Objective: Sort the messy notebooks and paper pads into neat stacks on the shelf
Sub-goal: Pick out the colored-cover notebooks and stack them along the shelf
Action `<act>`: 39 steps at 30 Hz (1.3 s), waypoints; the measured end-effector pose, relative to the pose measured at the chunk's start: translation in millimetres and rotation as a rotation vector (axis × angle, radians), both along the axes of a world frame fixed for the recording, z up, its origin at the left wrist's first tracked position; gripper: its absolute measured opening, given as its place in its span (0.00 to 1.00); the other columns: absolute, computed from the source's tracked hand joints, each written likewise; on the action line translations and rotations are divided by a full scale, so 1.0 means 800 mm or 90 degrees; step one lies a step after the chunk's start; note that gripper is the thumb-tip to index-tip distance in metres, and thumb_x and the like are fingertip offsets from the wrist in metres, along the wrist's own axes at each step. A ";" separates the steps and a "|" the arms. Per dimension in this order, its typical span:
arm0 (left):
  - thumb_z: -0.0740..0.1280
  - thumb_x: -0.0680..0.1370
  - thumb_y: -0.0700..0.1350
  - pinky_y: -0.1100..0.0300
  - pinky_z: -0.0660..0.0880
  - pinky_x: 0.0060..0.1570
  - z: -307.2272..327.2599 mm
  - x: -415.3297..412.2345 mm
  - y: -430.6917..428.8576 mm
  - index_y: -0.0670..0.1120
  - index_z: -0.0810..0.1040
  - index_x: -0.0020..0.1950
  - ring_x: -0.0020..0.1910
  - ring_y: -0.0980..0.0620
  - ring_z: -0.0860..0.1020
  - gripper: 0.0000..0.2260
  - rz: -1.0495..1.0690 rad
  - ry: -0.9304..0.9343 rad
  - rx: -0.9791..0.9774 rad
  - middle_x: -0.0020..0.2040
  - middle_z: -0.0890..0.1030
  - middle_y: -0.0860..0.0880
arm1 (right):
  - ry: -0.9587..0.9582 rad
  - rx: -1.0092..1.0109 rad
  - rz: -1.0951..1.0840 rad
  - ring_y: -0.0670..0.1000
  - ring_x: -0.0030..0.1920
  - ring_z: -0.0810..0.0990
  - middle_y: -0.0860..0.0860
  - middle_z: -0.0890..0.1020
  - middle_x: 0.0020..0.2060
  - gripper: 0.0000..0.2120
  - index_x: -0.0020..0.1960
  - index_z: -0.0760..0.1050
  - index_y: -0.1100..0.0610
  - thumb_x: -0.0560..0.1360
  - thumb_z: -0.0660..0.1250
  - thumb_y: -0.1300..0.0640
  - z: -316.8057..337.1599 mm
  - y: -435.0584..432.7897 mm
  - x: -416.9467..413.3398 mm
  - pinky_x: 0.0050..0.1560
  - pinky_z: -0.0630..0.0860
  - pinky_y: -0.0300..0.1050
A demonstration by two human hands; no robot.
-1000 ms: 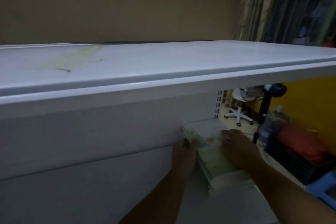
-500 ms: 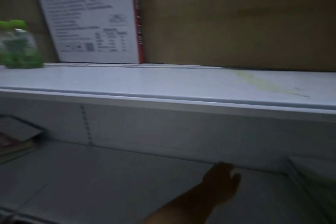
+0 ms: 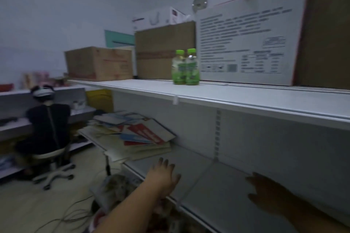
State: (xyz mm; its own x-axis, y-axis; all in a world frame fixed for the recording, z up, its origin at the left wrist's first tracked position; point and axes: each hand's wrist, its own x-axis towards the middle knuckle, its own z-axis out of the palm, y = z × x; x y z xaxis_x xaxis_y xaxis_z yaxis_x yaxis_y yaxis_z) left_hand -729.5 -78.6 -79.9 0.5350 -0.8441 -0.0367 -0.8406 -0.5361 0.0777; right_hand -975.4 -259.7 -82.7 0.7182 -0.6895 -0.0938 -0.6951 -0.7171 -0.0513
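Left hand (image 3: 164, 177), right hand (image 3: 266, 190) over shelf (image 3: 217, 195)

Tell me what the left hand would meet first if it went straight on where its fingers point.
Probably the messy pile of notebooks on the lower shelf; the left hand points its straight fingers toward the pile's near edge, though depth is unclear.

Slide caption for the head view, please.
Left hand reaches open toward a messy pile of notebooks on the lower shelf; right hand open further right.
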 end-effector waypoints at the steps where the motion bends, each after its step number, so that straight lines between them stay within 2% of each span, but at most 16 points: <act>1: 0.49 0.81 0.59 0.46 0.49 0.74 -0.003 0.012 0.020 0.47 0.55 0.77 0.77 0.45 0.47 0.27 0.033 0.020 -0.001 0.79 0.51 0.46 | 0.018 0.014 0.044 0.50 0.77 0.51 0.53 0.46 0.77 0.30 0.77 0.46 0.49 0.80 0.54 0.45 0.007 0.019 0.031 0.74 0.53 0.40; 6: 0.48 0.81 0.60 0.46 0.44 0.75 0.003 0.089 0.120 0.50 0.52 0.78 0.78 0.47 0.42 0.27 0.091 0.030 0.009 0.79 0.47 0.48 | 0.070 0.045 0.215 0.54 0.77 0.47 0.54 0.45 0.77 0.29 0.77 0.50 0.51 0.79 0.55 0.50 -0.003 0.090 0.196 0.75 0.51 0.46; 12: 0.51 0.81 0.60 0.49 0.44 0.74 0.013 0.178 0.184 0.52 0.54 0.77 0.78 0.49 0.44 0.27 0.180 0.015 -0.066 0.79 0.47 0.49 | 0.062 0.016 0.340 0.57 0.76 0.51 0.57 0.50 0.77 0.29 0.75 0.55 0.55 0.79 0.59 0.48 0.003 0.147 0.333 0.74 0.56 0.52; 17: 0.50 0.81 0.60 0.48 0.43 0.74 0.017 0.259 0.201 0.53 0.55 0.77 0.78 0.51 0.44 0.26 0.213 -0.040 -0.051 0.79 0.50 0.51 | -0.046 -0.030 0.402 0.59 0.72 0.58 0.56 0.58 0.73 0.27 0.73 0.59 0.54 0.77 0.60 0.46 0.011 0.163 0.435 0.70 0.61 0.52; 22: 0.49 0.81 0.60 0.49 0.42 0.75 0.045 0.363 0.192 0.52 0.50 0.78 0.77 0.52 0.43 0.28 0.237 -0.110 -0.013 0.79 0.49 0.51 | -0.098 -0.029 0.453 0.59 0.76 0.48 0.52 0.49 0.77 0.24 0.73 0.59 0.50 0.79 0.58 0.49 0.015 0.161 0.547 0.74 0.54 0.56; 26: 0.48 0.81 0.61 0.48 0.40 0.74 0.059 0.435 0.186 0.53 0.49 0.78 0.77 0.51 0.43 0.28 0.277 -0.121 -0.010 0.79 0.49 0.51 | -0.153 -0.046 0.497 0.60 0.74 0.53 0.56 0.53 0.75 0.23 0.71 0.61 0.53 0.78 0.58 0.49 0.033 0.164 0.634 0.72 0.58 0.52; 29: 0.48 0.81 0.61 0.51 0.39 0.74 0.054 0.471 0.184 0.54 0.50 0.78 0.77 0.52 0.41 0.27 0.237 -0.118 -0.007 0.79 0.47 0.51 | -0.205 -0.038 0.508 0.58 0.74 0.53 0.55 0.54 0.75 0.22 0.69 0.63 0.53 0.77 0.59 0.48 0.034 0.175 0.683 0.71 0.59 0.50; 32: 0.48 0.81 0.61 0.53 0.41 0.74 0.055 0.505 0.182 0.53 0.50 0.78 0.77 0.52 0.41 0.27 0.213 -0.115 0.013 0.79 0.46 0.50 | -0.189 -0.041 0.504 0.57 0.76 0.46 0.55 0.49 0.76 0.24 0.71 0.62 0.54 0.78 0.59 0.49 0.025 0.178 0.716 0.74 0.50 0.51; 35: 0.48 0.81 0.61 0.51 0.42 0.74 0.064 0.555 0.177 0.53 0.51 0.78 0.77 0.52 0.42 0.27 0.216 -0.109 -0.006 0.79 0.47 0.50 | -0.174 -0.078 0.492 0.56 0.76 0.45 0.56 0.49 0.77 0.27 0.75 0.56 0.55 0.78 0.57 0.51 0.026 0.163 0.756 0.75 0.45 0.54; 37: 0.49 0.81 0.61 0.51 0.43 0.75 0.066 0.590 0.171 0.53 0.50 0.78 0.77 0.51 0.42 0.28 0.197 -0.109 0.000 0.79 0.48 0.50 | -0.182 -0.052 0.456 0.55 0.77 0.45 0.56 0.49 0.77 0.27 0.76 0.55 0.53 0.79 0.55 0.50 0.024 0.149 0.781 0.75 0.45 0.55; 39: 0.50 0.80 0.62 0.50 0.43 0.75 0.062 0.627 0.163 0.53 0.49 0.78 0.77 0.50 0.42 0.29 0.166 -0.097 0.013 0.79 0.47 0.49 | -0.238 0.026 0.386 0.56 0.76 0.51 0.56 0.54 0.76 0.24 0.73 0.61 0.54 0.79 0.56 0.47 0.022 0.141 0.804 0.75 0.52 0.54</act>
